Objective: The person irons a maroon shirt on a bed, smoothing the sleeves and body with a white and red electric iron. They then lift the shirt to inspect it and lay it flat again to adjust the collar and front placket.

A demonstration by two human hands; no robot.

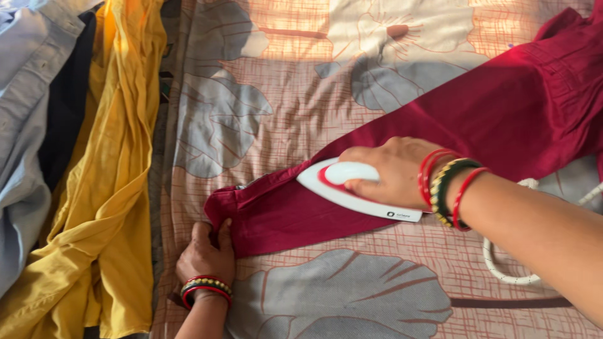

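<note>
A maroon garment point(490, 113) lies stretched diagonally across a floral bedsheet point(276, 94), its narrow end at lower left. My right hand point(392, 169) grips the handle of a white and red clothes iron point(342, 185) that rests flat on the maroon cloth, tip pointing left. My left hand point(206, 251) pinches the hem of the narrow end point(220, 210) and holds it against the sheet. Both wrists carry red and beaded bangles.
A yellow garment point(119, 182) lies crumpled along the left, beside a dark cloth point(66, 107) and a grey-blue shirt point(25, 94). The iron's white cord point(496, 267) loops on the sheet under my right forearm.
</note>
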